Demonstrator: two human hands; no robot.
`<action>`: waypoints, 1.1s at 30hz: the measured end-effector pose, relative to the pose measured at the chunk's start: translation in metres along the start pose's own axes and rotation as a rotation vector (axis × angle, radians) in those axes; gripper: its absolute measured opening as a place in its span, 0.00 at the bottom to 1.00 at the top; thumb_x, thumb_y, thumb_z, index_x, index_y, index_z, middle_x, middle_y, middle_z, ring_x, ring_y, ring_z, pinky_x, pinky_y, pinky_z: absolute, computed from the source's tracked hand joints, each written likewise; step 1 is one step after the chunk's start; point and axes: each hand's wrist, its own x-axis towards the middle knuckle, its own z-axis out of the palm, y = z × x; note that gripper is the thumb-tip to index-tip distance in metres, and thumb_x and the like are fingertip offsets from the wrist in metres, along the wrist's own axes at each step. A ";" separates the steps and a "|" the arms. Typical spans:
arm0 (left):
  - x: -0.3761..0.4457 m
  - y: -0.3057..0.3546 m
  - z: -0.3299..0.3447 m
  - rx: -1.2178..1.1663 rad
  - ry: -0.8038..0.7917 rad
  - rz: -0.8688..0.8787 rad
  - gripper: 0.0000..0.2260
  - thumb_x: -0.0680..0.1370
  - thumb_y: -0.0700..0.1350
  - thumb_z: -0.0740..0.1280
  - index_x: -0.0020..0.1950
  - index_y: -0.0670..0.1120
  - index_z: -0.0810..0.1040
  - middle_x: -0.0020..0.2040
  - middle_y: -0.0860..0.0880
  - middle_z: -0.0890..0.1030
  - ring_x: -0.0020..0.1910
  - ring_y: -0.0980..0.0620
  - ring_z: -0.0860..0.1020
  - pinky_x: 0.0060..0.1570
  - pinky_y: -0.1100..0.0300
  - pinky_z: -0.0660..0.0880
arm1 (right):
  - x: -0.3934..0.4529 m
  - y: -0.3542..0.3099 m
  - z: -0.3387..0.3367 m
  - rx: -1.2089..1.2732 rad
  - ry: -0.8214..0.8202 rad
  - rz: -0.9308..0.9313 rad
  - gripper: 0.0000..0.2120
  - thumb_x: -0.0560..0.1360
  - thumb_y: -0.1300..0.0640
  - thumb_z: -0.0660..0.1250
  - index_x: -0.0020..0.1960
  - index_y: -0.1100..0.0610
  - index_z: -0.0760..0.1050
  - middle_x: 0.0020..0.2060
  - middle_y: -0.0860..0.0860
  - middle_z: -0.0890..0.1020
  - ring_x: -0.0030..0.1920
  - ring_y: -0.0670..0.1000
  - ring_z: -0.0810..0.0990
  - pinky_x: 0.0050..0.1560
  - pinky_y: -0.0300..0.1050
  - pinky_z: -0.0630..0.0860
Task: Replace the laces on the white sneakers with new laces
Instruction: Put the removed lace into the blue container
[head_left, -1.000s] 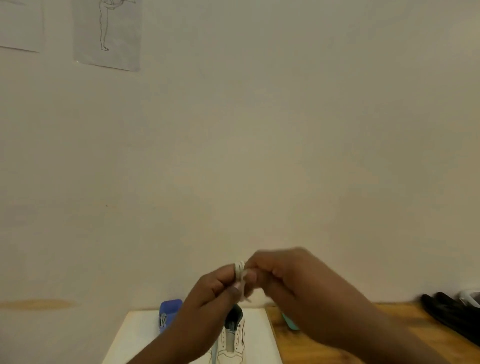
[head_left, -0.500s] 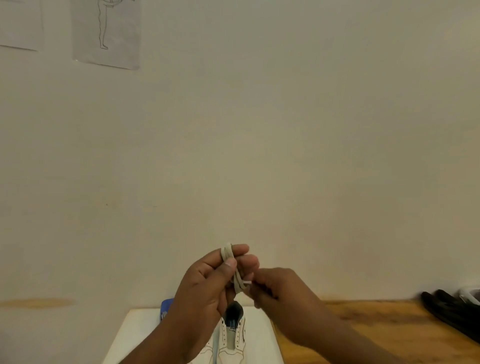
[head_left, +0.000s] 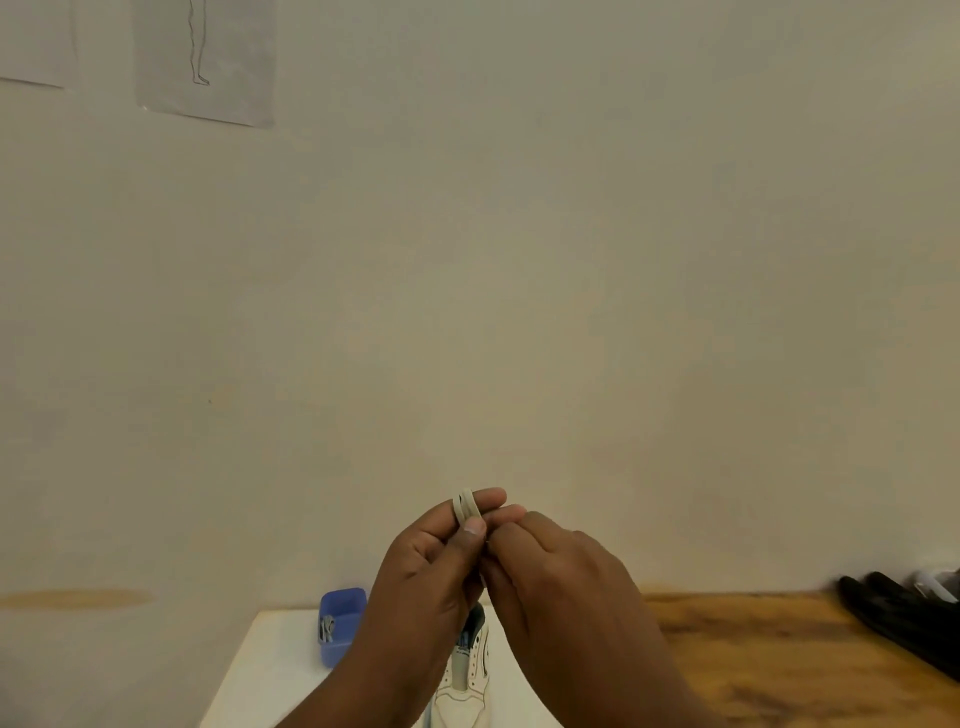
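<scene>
Both hands were raised together in front of the pale wall, above the near part of the table. The left hand (head_left: 436, 566) held a small bundle of pale lace (head_left: 464, 506), looped over its forefinger and pinned there by the thumb, the other fingers curled beneath. The right hand (head_left: 566, 577) met it from the side, fingertips touching the left's and curled in toward the bundle; whether they actually pinched a strand could not be told, since the contact point was hidden between the two hands.

Below the wrists, a white sneaker (head_left: 467, 686) lay on a white board (head_left: 270, 675), toe toward the near edge and heel opening toward the wall, its eyelet rows showing with no lace visibly threaded through them. A small blue tub (head_left: 340, 623) stood on the board's far left corner, just beside the left forearm, with something grey inside.

The board rested on a wooden table (head_left: 779, 665), whose bare surface stretched toward the right edge. At the far right corner, against the wall, lay a dark, glove-like item (head_left: 904, 623) with something white (head_left: 935, 584) just behind it. Two sheets of paper (head_left: 208, 62) hung high on the wall at the left, one bearing a line drawing of a leg.
</scene>
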 end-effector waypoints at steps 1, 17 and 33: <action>0.000 -0.001 0.001 -0.026 0.009 -0.002 0.15 0.80 0.44 0.61 0.64 0.43 0.79 0.57 0.44 0.85 0.62 0.47 0.81 0.67 0.49 0.74 | -0.002 0.000 0.004 -0.003 0.036 0.014 0.18 0.61 0.52 0.85 0.45 0.47 0.80 0.35 0.42 0.81 0.28 0.42 0.74 0.31 0.31 0.70; -0.010 -0.015 0.015 -0.257 0.236 -0.057 0.14 0.85 0.38 0.54 0.63 0.43 0.79 0.57 0.45 0.85 0.58 0.51 0.83 0.57 0.58 0.74 | -0.025 -0.023 0.064 0.120 0.389 0.263 0.13 0.80 0.44 0.64 0.54 0.46 0.85 0.45 0.43 0.83 0.34 0.47 0.78 0.31 0.44 0.78; -0.014 -0.029 0.008 -0.403 0.155 -0.251 0.14 0.83 0.34 0.55 0.63 0.39 0.78 0.58 0.39 0.84 0.57 0.43 0.83 0.56 0.53 0.79 | -0.039 0.029 0.077 0.097 0.432 0.096 0.19 0.86 0.47 0.58 0.46 0.56 0.82 0.44 0.49 0.81 0.40 0.44 0.78 0.38 0.38 0.77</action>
